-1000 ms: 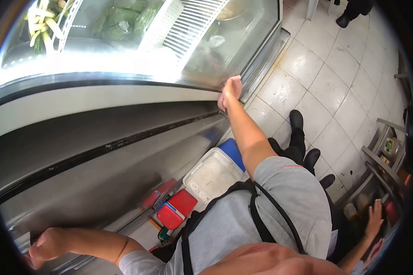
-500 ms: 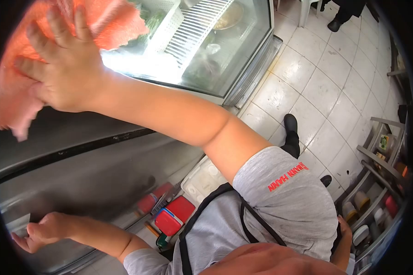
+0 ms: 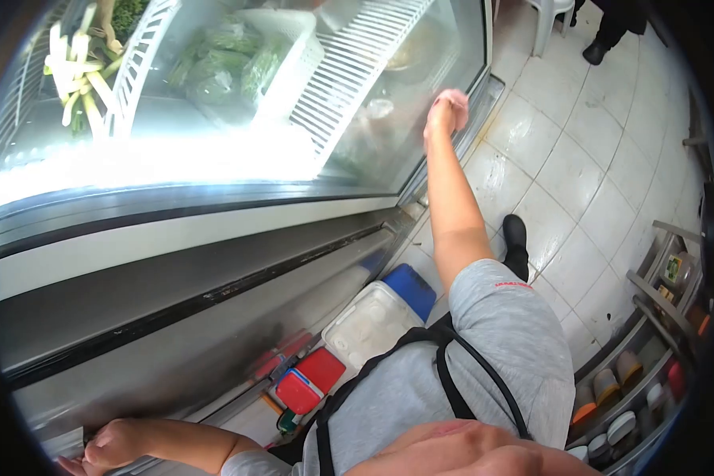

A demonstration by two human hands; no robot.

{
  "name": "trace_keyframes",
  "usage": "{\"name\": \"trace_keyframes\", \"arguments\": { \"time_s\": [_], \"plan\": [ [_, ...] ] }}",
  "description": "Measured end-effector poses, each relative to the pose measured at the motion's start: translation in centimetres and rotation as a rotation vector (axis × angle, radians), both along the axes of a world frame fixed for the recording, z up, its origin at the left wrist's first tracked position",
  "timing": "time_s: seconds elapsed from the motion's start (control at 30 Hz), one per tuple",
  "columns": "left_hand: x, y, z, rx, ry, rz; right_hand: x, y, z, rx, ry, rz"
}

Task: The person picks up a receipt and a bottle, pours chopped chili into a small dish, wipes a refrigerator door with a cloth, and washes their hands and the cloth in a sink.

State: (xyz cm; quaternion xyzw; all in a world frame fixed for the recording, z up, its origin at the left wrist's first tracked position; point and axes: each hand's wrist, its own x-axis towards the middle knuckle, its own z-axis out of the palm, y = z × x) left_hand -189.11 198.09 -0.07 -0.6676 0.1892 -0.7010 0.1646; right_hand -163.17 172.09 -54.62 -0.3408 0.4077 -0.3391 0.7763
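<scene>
Pink cloth [image 3: 457, 100] shows at the far end of the right hand [image 3: 444, 119], which is at the side edge of the glass display case [image 3: 357, 151], over the pane's end. The fingers there are mostly hidden (the hand is seen from the wrist side), so how tightly they close on the cloth cannot be told. The left hand [image 3: 107, 448] is low at the steel front [image 3: 174, 341], loosely bent with some fingers reaching out; whether it has hold of anything cannot be told.

Behind the glass are pale green stalks [image 3: 79, 75], a white basket [image 3: 292, 75] beside bagged greens [image 3: 220, 67], and a white slatted rack [image 3: 357, 67]. Below the steel front, a red container [image 3: 300, 390] sits near a whitish lidded bin [image 3: 370, 321], with a blue container [image 3: 410, 290] just beside it. Another person's dark shoe [image 3: 594, 53] is on the tiles [image 3: 571, 159], well apart from both hands.
</scene>
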Motion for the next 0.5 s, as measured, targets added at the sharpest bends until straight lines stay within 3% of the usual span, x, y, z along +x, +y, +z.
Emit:
{"name": "trace_keyframes", "arguments": {
  "time_s": [0.07, 0.17, 0.2, 0.27, 0.3, 0.37, 0.4, 0.47, 0.5],
  "plan": [
    [-0.3, 0.5, -0.1, 0.032, -0.015, 0.063, 3.2, -5.0, 6.5, -0.378, -0.075, 0.024],
    [-0.5, 1.1, 0.1, 0.137, -0.059, 0.208, 5.4, -8.2, 23.3, -1.162, -0.157, 0.176],
    [-0.3, 0.6, 0.0, 0.193, -0.069, 0.243, 5.2, -7.9, 29.3, -1.284, -0.227, 0.171],
    [-0.1, -0.2, -0.2, 0.196, -0.059, 0.225, 5.6, -6.7, 38.4, -1.253, -0.411, 0.07],
    [0.0, -0.5, -0.3, 0.143, -0.039, 0.17, 4.7, -7.4, 41.6, -1.346, -0.468, -0.185],
    [0.1, -1.5, -0.5, 0.12, -0.021, 0.173, 3.6, -9.2, 43.7, -1.399, -0.596, -0.316],
    [0.1, -2.1, -0.5, 0.089, -0.02, 0.191, 3.8, -10.3, 42.8, -1.368, -0.663, -0.182],
    [1.0, -3.8, -1.0, 0.033, -0.009, 0.233, 5.8, -12.6, 38.8, -1.393, -0.625, -0.259],
    [1.5, -4.7, -1.1, 0.017, 0.007, 0.254, 6.3, -13.3, 34.2, -1.209, -0.627, -0.001]
  ]
}}
